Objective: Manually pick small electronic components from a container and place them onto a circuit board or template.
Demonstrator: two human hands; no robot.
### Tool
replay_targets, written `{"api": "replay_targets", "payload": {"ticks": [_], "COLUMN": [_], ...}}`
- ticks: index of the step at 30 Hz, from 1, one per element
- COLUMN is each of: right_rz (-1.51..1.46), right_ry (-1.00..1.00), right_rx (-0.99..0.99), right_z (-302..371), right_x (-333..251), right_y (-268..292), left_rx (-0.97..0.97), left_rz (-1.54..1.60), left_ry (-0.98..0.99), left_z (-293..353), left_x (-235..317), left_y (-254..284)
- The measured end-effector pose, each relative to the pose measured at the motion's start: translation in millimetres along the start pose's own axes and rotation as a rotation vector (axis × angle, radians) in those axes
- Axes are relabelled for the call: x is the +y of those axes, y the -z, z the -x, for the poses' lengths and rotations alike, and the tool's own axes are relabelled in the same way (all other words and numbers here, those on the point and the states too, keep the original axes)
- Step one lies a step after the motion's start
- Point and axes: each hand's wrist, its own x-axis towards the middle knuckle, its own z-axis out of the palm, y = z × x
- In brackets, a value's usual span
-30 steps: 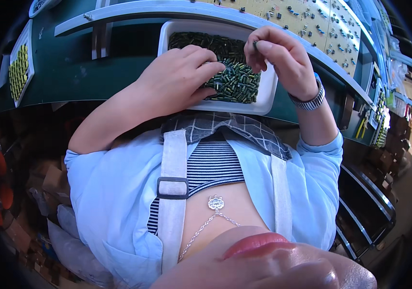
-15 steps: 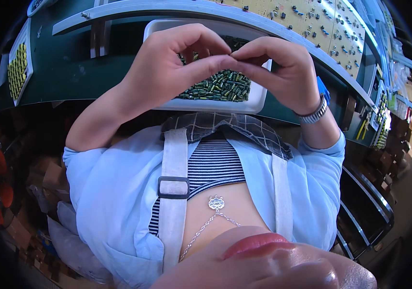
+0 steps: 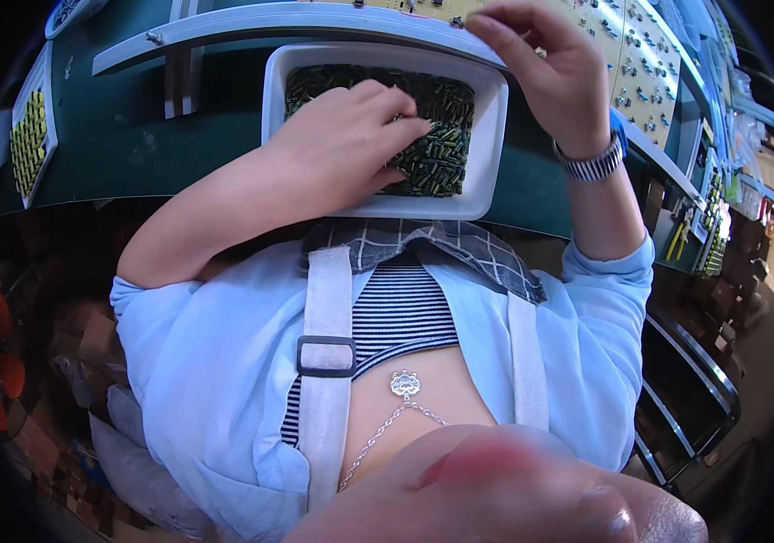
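My left hand (image 3: 348, 145) is over the white tray (image 3: 493, 136), its fingers loosely bent and apart just above small green cylindrical parts (image 3: 441, 163); I see nothing held in it. Up and to the right, my right hand (image 3: 557, 77) is raised over the metal rail (image 3: 314, 20) at the near edge of a tan board (image 3: 645, 54). Its thumb and fingers come together in a pinch; whatever lies between the fingertips is too small to make out. A metal watch band circles that wrist.
Small dark and blue components stand in rows on the tan board. At the left, a white-edged panel (image 3: 29, 136) carries yellow-green pieces on the dark green table (image 3: 133, 163). Pliers with yellow handles (image 3: 677, 242) and another filled panel (image 3: 715, 235) are at the right.
My hands were together above the tray and have parted. The left has dropped toward the green parts; the right has moved up and right to the board's near edge.
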Motion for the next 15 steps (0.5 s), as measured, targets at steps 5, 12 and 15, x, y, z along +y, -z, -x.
{"api": "replay_targets", "payload": {"ticks": [5, 12, 15], "right_rz": [-0.301, 0.528, 0.394], "right_ry": [0.495, 0.325, 0.45], "right_rx": [0.169, 0.058, 0.108], "right_z": [-31, -28, -31], "right_x": [28, -4, 13], "right_y": [-20, -10, -14], "left_rx": [-0.261, -0.164, -0.078], "left_rz": [-0.195, -0.13, 0.002], "left_ry": [0.014, -0.01, -0.014], "left_z": [3, 13, 13], "left_x": [-4, -10, -10], "left_y": [-6, -4, -3]}}
